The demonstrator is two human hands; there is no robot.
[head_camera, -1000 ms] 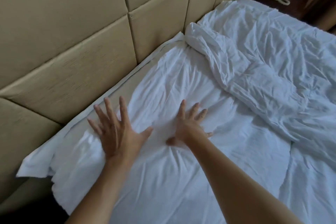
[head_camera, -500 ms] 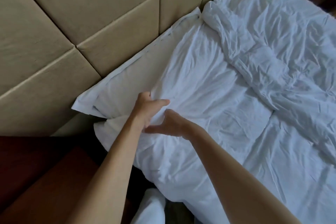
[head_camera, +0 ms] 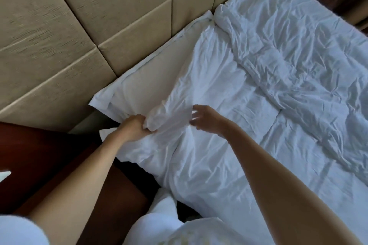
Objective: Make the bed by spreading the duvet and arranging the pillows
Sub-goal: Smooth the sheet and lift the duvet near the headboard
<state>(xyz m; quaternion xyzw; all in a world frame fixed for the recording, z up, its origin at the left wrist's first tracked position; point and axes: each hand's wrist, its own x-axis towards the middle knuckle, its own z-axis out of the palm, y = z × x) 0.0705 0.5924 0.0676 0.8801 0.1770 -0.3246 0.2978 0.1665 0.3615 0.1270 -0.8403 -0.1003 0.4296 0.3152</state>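
Since the duvet (head_camera: pixel 229 117) lay soft, light and crumpled across the bed by the headboard (head_camera: pixel 79 26), its corner suited holding; the left hand (head_camera: pixel 135 128) bunched it, the right hand (head_camera: pixel 207 120) hovered, fingers apart.

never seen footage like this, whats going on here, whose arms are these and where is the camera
There is no machine here. The camera sits on a person's head and looks down, so the two bare arms are that person's own. They stand at the corner of a bed with a padded beige headboard. A crumpled white duvet covers the bed. The left hand grips a bunched fold of the duvet near the corner. The right hand hovers beside it, fingers loosely spread, holding nothing.
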